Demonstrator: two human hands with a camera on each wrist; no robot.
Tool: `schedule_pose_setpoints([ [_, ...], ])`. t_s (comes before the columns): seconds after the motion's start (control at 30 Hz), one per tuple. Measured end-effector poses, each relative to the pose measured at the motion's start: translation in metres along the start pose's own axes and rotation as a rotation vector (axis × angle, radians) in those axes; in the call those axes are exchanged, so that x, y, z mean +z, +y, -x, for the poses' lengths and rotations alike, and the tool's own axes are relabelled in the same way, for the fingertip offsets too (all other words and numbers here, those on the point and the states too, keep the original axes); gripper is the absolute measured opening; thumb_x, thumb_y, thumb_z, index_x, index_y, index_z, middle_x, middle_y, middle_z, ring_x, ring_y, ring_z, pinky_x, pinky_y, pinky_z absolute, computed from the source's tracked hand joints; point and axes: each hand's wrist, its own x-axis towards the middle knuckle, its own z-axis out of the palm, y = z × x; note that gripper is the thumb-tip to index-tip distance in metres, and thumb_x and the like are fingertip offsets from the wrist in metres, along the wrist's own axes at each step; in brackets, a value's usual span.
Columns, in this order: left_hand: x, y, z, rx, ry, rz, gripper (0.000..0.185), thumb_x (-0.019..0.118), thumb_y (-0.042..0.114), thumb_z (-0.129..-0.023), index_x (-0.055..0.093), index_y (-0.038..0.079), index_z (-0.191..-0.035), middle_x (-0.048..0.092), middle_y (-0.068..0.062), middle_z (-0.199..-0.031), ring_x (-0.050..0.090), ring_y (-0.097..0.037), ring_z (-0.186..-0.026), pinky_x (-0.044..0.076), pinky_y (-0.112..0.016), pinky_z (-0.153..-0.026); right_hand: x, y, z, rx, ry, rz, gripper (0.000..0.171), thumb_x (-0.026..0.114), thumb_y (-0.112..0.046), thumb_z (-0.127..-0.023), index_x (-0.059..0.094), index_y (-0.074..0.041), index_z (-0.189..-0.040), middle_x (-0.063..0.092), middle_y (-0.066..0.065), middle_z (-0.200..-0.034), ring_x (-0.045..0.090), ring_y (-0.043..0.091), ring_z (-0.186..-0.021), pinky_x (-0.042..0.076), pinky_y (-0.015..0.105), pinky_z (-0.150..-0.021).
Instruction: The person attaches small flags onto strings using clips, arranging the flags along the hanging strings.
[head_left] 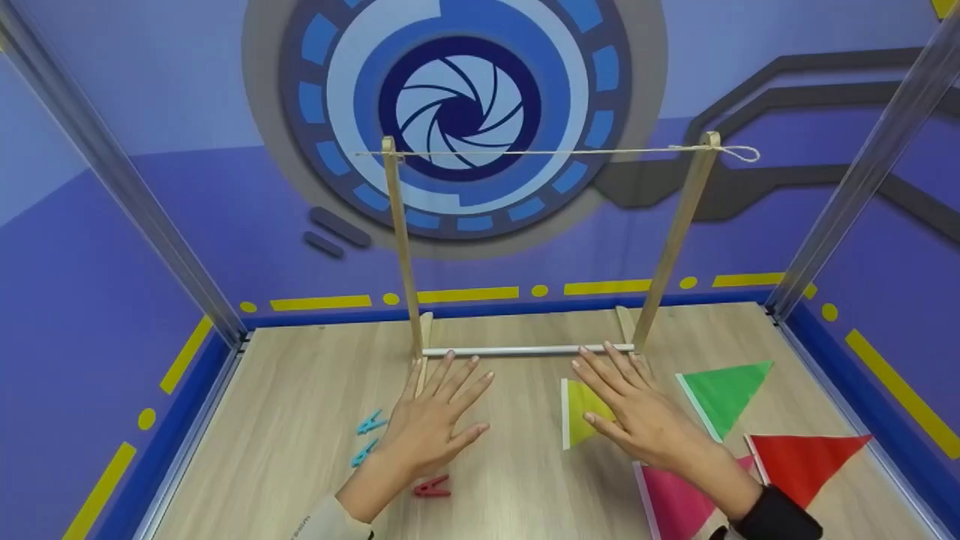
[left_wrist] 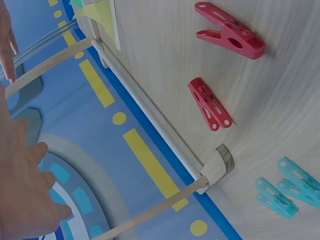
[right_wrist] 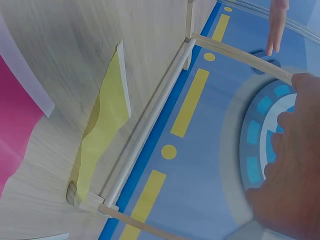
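My left hand point(head_left: 441, 411) is spread flat with straight fingers over the wooden table point(head_left: 517, 465) and holds nothing. Two teal clothespins point(head_left: 367, 436) lie just left of it and a red clothespin point(head_left: 431, 487) lies by its wrist. My right hand point(head_left: 626, 405) is spread the same way above a yellow pennant flag point(head_left: 577, 427) and partly hides it. In the wrist views both hands point(left_wrist: 25, 190) point(right_wrist: 290, 165) are clear of the table, and the yellow flag point(right_wrist: 102, 135) lies flat. Both fingertips reach toward the white rod point(head_left: 525, 350) at the base of a wooden frame.
The frame has two upright posts point(head_left: 399, 240) point(head_left: 675, 240) with a string point(head_left: 547, 152) tied across their tops. Green point(head_left: 724, 394), red point(head_left: 806, 457) and pink point(head_left: 675, 499) flags lie at the right. Two red pegs point(left_wrist: 210, 104) point(left_wrist: 230, 35) and teal pegs point(left_wrist: 287, 190) lie loose. Purple walls enclose the table.
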Motion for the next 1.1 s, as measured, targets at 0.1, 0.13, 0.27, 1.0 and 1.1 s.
schedule_pose_setpoints([
  [0.1,0.000,0.000,0.002,0.009,0.031,-0.013,0.064,0.046,0.058,-0.102,0.034,0.033,-0.160,0.032,0.000,-0.165,0.029,-0.034,-0.151,0.020,-0.068,-0.118,0.000,0.000,0.001,-0.008,0.000,0.000,0.070,0.059,-0.041,-0.103,0.029,-0.019,-0.162,0.022,0.002,-0.169,0.017,0.033,-0.155,0.008,0.049,-0.124],
  [0.13,0.000,0.000,0.002,0.011,0.039,-0.014,0.064,0.047,0.057,-0.102,0.035,0.032,-0.159,0.033,-0.001,-0.165,0.029,-0.034,-0.151,0.020,-0.067,-0.118,0.000,0.000,0.001,-0.012,0.002,0.000,0.070,0.060,-0.040,-0.102,0.029,-0.018,-0.162,0.023,0.003,-0.168,0.019,0.033,-0.154,0.014,0.052,-0.123],
  [0.27,0.000,-0.001,0.005,0.011,0.067,-0.008,0.062,0.051,0.054,-0.101,0.040,0.030,-0.157,0.038,-0.002,-0.162,0.033,-0.033,-0.150,0.023,-0.064,-0.118,0.001,0.000,0.002,-0.013,0.003,-0.008,0.070,0.057,-0.043,-0.103,0.029,-0.019,-0.162,0.029,0.008,-0.166,0.029,0.036,-0.150,0.034,0.061,-0.114],
  [1.0,0.006,-0.006,0.031,-0.091,0.033,0.049,0.052,0.059,0.038,-0.097,0.052,0.023,-0.147,0.056,-0.003,-0.145,0.049,-0.028,-0.136,0.039,-0.060,-0.111,0.020,-0.005,0.010,0.039,-0.085,0.001,0.053,0.059,-0.040,-0.102,0.051,-0.015,-0.148,0.052,0.008,-0.146,0.050,0.028,-0.134,0.045,0.051,-0.110],
  [1.1,0.009,-0.007,0.035,-0.098,0.036,0.047,0.051,0.059,0.036,-0.096,0.054,0.023,-0.145,0.058,-0.002,-0.143,0.051,-0.028,-0.134,0.041,-0.059,-0.109,0.025,-0.005,0.011,0.038,-0.086,0.005,0.052,0.061,-0.038,-0.101,0.053,-0.014,-0.146,0.053,0.008,-0.144,0.051,0.029,-0.133,0.045,0.052,-0.109],
])
